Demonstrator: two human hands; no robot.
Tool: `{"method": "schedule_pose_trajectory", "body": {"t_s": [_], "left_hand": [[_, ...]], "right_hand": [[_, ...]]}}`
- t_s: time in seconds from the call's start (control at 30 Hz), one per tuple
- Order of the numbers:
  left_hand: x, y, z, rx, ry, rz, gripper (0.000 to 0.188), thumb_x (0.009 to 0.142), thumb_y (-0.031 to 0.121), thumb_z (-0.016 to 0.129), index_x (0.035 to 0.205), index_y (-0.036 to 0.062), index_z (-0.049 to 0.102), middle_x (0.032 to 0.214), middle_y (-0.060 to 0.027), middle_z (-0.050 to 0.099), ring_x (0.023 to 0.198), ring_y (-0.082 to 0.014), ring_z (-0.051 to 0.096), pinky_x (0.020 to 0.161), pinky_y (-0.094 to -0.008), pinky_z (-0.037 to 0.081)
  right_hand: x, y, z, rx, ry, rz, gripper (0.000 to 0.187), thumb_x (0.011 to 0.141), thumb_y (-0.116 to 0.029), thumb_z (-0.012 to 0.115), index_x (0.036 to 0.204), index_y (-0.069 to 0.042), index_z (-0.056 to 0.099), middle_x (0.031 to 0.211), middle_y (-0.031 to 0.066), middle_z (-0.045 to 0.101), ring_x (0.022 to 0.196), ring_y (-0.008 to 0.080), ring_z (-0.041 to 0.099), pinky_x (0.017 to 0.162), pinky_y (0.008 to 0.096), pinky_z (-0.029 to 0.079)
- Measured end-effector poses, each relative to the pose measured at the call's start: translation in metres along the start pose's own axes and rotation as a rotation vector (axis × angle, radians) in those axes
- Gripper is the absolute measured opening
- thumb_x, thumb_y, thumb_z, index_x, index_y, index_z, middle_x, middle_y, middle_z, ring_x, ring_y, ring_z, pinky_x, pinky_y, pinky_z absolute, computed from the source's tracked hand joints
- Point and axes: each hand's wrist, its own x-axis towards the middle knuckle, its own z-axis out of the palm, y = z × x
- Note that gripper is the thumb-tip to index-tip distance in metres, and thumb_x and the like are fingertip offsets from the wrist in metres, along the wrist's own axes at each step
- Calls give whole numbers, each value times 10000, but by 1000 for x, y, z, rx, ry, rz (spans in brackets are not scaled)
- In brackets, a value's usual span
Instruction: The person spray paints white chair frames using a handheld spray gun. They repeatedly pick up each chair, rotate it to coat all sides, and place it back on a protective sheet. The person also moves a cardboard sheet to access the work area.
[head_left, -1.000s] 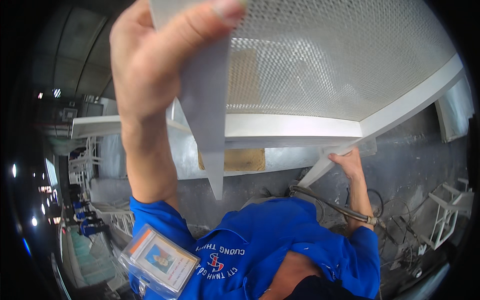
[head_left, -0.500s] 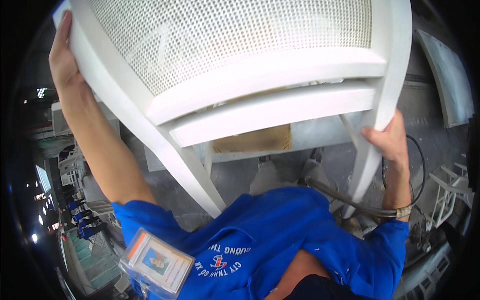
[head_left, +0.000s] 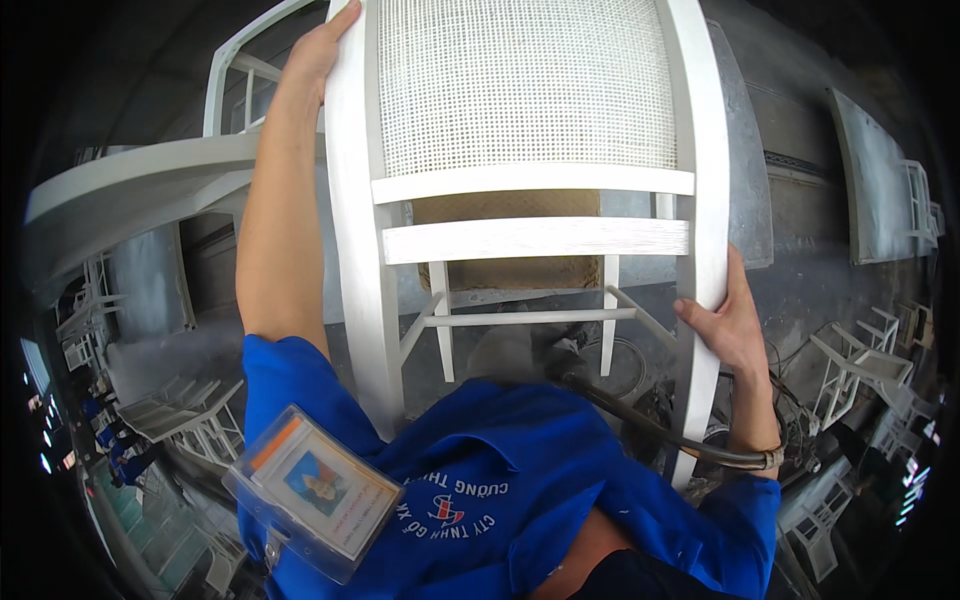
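My left hand [head_left: 318,55] is high on the left back post [head_left: 352,200] of a white chair [head_left: 535,240], curled against its outer edge with one digit over the face — the other fingers are partly hidden. My right hand [head_left: 738,320] sits lower on the right back post [head_left: 705,150], below the slat, thumb across the front and fingers along the outer side. Both hold the wood.

The chair is straight in front of me, its back toward me, with the woven mesh panel [head_left: 520,85] above two cross slats and a thin stretcher [head_left: 530,318] between the farther legs. I cannot tell whether its feet touch the floor.

Beyond the slats lies a brown pad [head_left: 500,272]. A dark hose [head_left: 640,418] reaches my right forearm — and a badge [head_left: 320,490] lies over my blue shirt [head_left: 540,425]. More white chairs stand on the right [head_left: 870,365].
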Motion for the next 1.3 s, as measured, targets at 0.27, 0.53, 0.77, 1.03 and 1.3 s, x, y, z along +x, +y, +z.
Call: {"method": "schedule_pose_trajectory", "body": {"t_s": [0.27,0.53,0.77,1.03,1.3], "left_hand": [[41,-54,-18,370,118,-145,742,986,468,703,1397,-125,531,1268,-266,681,1114,-319,709,927,-431,587],[-172,-89,-12,652,-52,-24,912,915,304,789,1603,32,255,1499,-224,488,1221,-313,640,947,-423,595],[-233,-67,-3,212,-32,-340,833,813,57,705,1559,-5,340,1180,-200,631,886,-248,687,754,-387,607],[-101,-86,-19,174,-123,-445,613,832,73,747,1368,-58,478,997,-197,679,731,-272,703,612,-409,596],[-100,-86,-31,6,51,-349,415,959,275,714,1229,-36,669,1069,-192,717,866,-248,717,753,-358,593]], "right_hand": [[14,-5,8,-108,-52,36,889,755,-206,745,1542,-24,374,1335,278,626,1268,405,611,1097,444,458],[60,-18,16,-63,1,20,831,766,-291,735,1496,10,478,1280,255,651,1174,358,629,1041,410,471],[106,-48,-2,-206,-102,78,803,790,-266,760,1483,37,491,1311,280,644,1189,355,641,1044,395,477],[63,-115,-38,-14,119,-252,562,922,-199,744,1444,-51,597,1315,193,681,1216,293,642,1081,420,487],[-31,-144,-99,192,344,-504,503,977,-179,700,1432,6,593,1265,166,707,1165,226,668,1033,345,515]]}}
